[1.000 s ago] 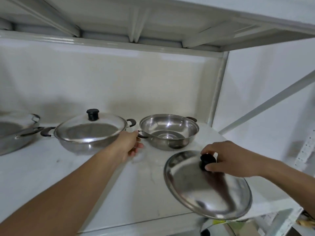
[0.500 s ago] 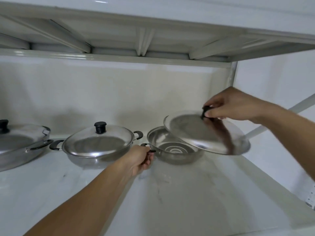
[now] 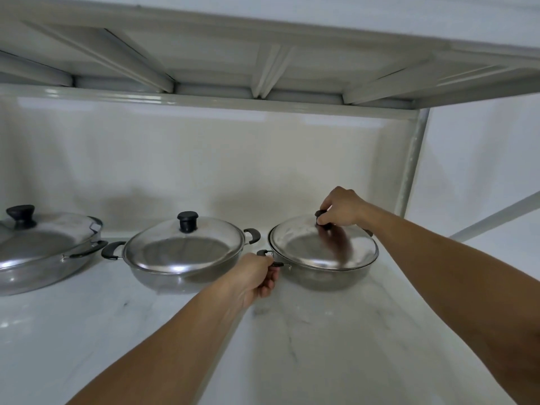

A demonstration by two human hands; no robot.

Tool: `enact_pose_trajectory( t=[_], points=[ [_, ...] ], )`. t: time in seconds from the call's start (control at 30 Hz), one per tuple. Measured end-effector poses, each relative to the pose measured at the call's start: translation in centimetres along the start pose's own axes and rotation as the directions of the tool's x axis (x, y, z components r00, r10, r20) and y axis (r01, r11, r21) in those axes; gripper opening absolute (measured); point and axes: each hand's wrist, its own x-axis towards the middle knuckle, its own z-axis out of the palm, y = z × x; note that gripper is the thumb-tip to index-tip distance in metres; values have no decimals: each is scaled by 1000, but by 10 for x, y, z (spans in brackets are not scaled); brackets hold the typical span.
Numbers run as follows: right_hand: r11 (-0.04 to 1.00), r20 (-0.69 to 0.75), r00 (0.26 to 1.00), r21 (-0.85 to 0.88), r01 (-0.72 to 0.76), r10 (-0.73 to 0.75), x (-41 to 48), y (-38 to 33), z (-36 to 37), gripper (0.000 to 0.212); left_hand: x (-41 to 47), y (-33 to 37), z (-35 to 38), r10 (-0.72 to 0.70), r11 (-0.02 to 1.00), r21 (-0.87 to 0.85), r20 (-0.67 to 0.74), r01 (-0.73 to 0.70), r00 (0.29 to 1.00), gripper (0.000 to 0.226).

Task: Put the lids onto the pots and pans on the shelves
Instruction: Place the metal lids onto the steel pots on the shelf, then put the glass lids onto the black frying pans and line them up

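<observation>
Three steel pans stand in a row on the white shelf (image 3: 336, 340). The right pan (image 3: 324, 277) carries a steel lid (image 3: 304, 244) resting on its rim. My right hand (image 3: 340, 207) pinches that lid's black knob. My left hand (image 3: 257, 276) grips the right pan's left handle. The middle pan (image 3: 163, 273) is covered by a lid (image 3: 181, 247) with a black knob. The left pan (image 3: 35, 273), cut off by the frame edge, also wears a lid (image 3: 41, 238).
The underside of the upper shelf (image 3: 263, 62) hangs low over the pans. A metal upright post (image 3: 412, 162) stands just right of the right pan, with a diagonal brace (image 3: 496, 214) beyond it. A pale back wall closes the shelf behind.
My right hand has carried the lid up from the shelf's front edge and lowered it onto the right pan. My left hand has closed on that pan's handle.
</observation>
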Motion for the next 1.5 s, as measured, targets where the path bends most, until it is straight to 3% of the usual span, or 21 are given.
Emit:
enact_pose_trajectory(
  t=[0.63, 0.83, 0.93, 1.0, 1.1, 1.17, 1.23, 1.33, 1.43, 1.5],
  points=[
    [999, -3, 1000, 48, 14, -14, -8, 3, 9, 37, -11, 1, 3, 27, 999, 17, -34, -27, 999, 39],
    [999, -86, 995, 6, 43, -42, -21, 10, 4, 69, -51, 0, -17, 53, 994, 99, -59, -46, 997, 36],
    [993, -304, 949, 60, 105, -82, -52, 2, -16, 53, -108, 9, -47, 181, 982, 64, -56, -177, 982, 29],
    [975, -374, 914, 91, 204, -157, -96, -16, -29, 38, -164, 11, -79, 283, 958, 53, -26, -282, 959, 26],
    [872, -393, 884, 302, 384, -253, -178, -54, -35, 16, -262, -10, -141, 398, 906, 80, 171, -415, 901, 30],
    [763, -399, 855, 419, 492, -332, -238, -83, -19, 9, -319, -44, -187, 365, 896, 142, 300, -420, 881, 34],
    [696, -289, 850, 488, 526, -440, -303, -114, 10, 6, -362, -91, -230, 234, 920, 214, 369, -327, 899, 38],
    [715, -74, 821, 451, 533, -566, -380, -177, 68, 19, -395, -173, -295, -83, 884, 456, 363, -99, 928, 35],
    [769, 199, 819, 512, 381, -538, -414, -238, 159, 2, -388, -271, -369, -305, 686, 708, 71, 167, 950, 30],
    [824, 396, 808, 537, 181, -436, -417, -270, 235, 4, -370, -327, -409, -233, 648, 695, -209, 312, 950, 23]
  ],
)
